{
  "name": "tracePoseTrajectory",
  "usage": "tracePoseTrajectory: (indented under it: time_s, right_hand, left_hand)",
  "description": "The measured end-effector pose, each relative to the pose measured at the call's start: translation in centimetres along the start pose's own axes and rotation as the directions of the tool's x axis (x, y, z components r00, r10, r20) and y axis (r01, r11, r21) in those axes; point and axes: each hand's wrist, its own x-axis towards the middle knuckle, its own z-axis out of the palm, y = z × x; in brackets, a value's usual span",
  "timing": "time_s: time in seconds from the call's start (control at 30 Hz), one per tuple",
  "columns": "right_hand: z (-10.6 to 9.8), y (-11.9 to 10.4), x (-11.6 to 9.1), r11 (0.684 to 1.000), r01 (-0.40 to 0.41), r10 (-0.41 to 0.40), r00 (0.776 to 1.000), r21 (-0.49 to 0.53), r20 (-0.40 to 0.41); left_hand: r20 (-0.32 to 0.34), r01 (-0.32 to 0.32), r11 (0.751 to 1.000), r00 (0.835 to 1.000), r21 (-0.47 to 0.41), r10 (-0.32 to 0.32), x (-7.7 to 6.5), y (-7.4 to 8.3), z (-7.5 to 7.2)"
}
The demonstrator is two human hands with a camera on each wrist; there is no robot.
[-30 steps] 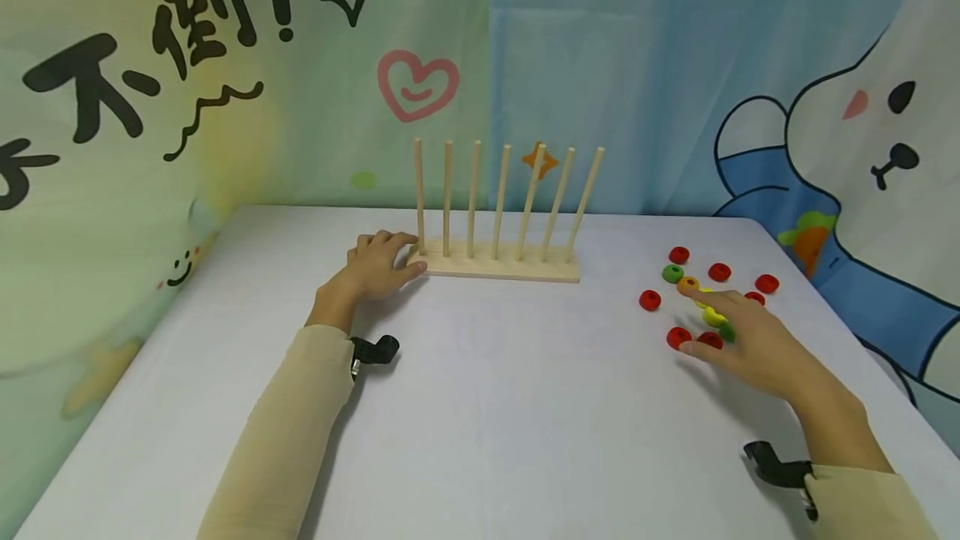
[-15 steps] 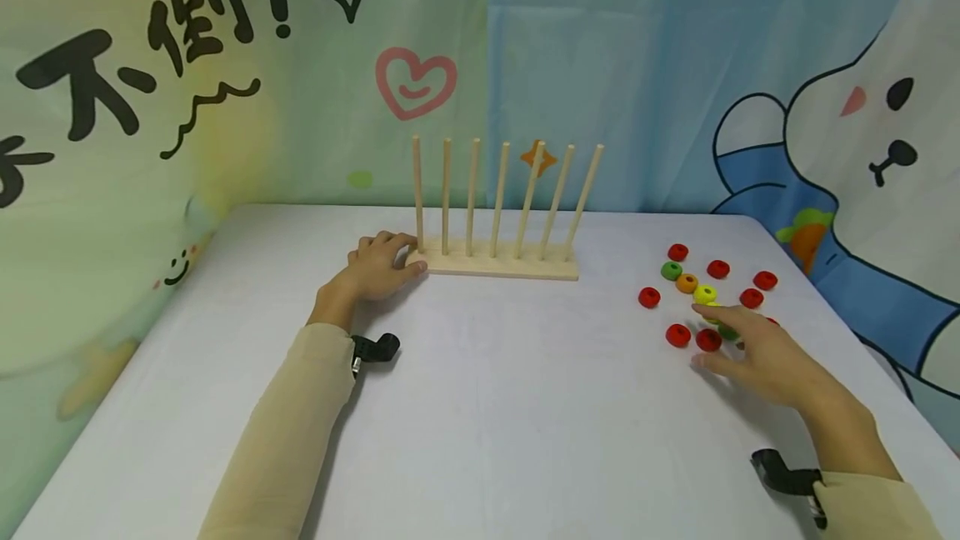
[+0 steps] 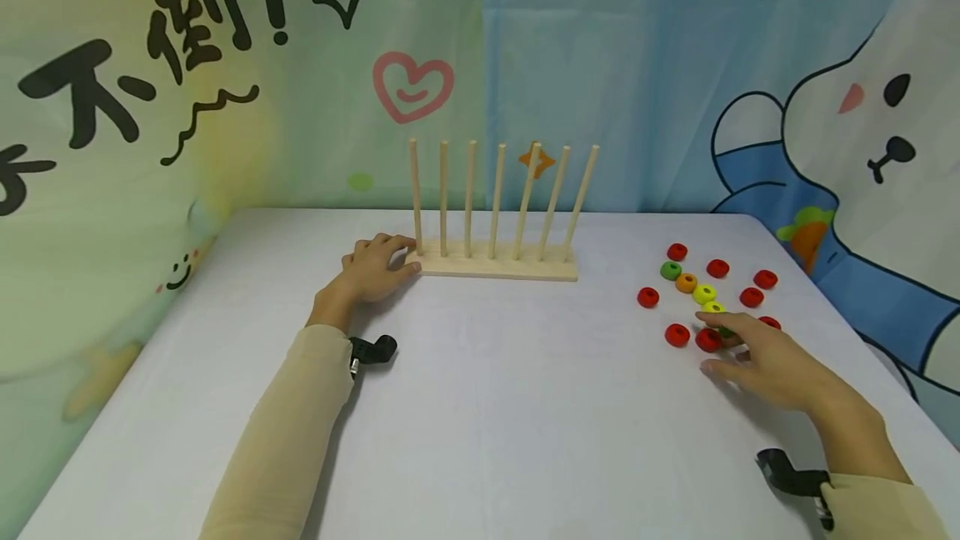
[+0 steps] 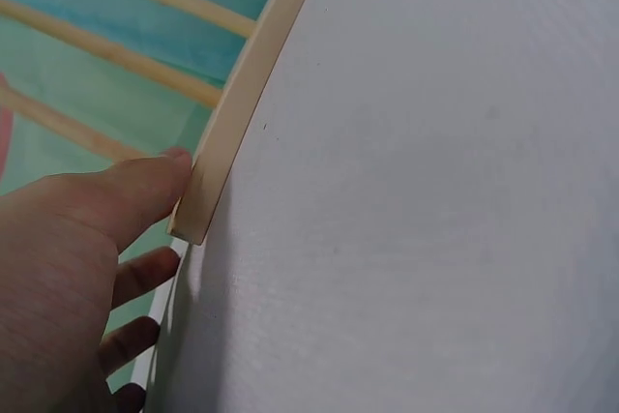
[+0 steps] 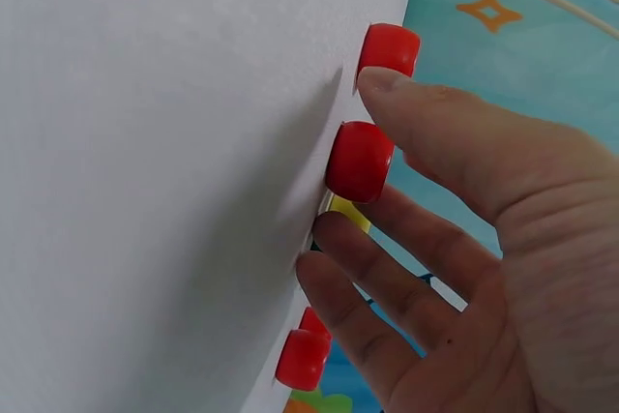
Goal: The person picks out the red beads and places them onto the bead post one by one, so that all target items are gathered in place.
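My left hand (image 3: pixel 371 267) holds the left end of a wooden peg rack (image 3: pixel 498 267), a flat base with several bare upright dowels. In the left wrist view its thumb (image 4: pixel 160 181) lies against the base's end, the other fingers behind. At the right, my right hand (image 3: pixel 783 361) hovers low over loose beads, fingers spread and holding nothing. Nearest its thumb and index finger is a red bead (image 3: pixel 708 340), also large in the right wrist view (image 5: pixel 360 163). A green bead (image 3: pixel 726 331) is partly hidden by the fingers.
Around the right hand lie several more red beads (image 3: pixel 648 297), a green bead (image 3: pixel 671 271), an orange bead (image 3: pixel 686 282) and yellow beads (image 3: pixel 704 294). A white cloth covers the table (image 3: pixel 480 407). Behind it hangs a printed curtain (image 3: pixel 600 65).
My right hand has drawn back toward me and a little to the right, uncovering the orange and yellow beads and several red ones. The left hand stays at the rack's end.
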Motion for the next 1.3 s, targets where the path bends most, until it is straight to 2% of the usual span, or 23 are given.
tracePoseTrajectory:
  time_s: [0.3, 0.57, 0.77, 1.0, 1.13, 1.3]
  right_hand:
    - [0.2, 0.1, -0.3, 1.0, 0.017, -0.017, 0.999, -0.015, -0.028]
    - [0.4, -0.3, 0.0, 0.999, 0.029, -0.03, 0.999, -0.019, -0.037]
    - [0.4, -0.8, 0.1, 0.999, 0.024, -0.025, 0.999, -0.021, -0.035]
    - [0.5, -1.0, 0.0, 0.998, 0.061, -0.063, 0.994, -0.027, -0.09]
    - [0.4, -1.5, 0.1, 0.997, 0.069, -0.071, 0.993, -0.023, -0.098]
    - [0.0, -3.0, 0.4, 0.995, 0.094, -0.096, 0.992, -0.024, -0.079]
  left_hand:
    - [-0.005, 0.011, 1.0, 1.0, 0.008, -0.011, 0.3, -0.1, 0.0]
    - [0.005, 0.05, 0.998, 0.999, -0.024, -0.05, 0.2, -0.3, 0.0]
    - [0.037, 0.074, 0.997, 0.997, -0.008, -0.073, 0.5, 0.1, -0.2]
    - [0.061, 0.099, 0.995, 0.993, 0.017, -0.1, 0.4, 0.1, -0.3]
    - [0.082, 0.1, 0.995, 0.991, 0.028, -0.102, 0.4, 0.0, -0.4]
    - [0.066, 0.095, 0.995, 0.993, 0.024, -0.097, 0.5, 0.0, -0.5]
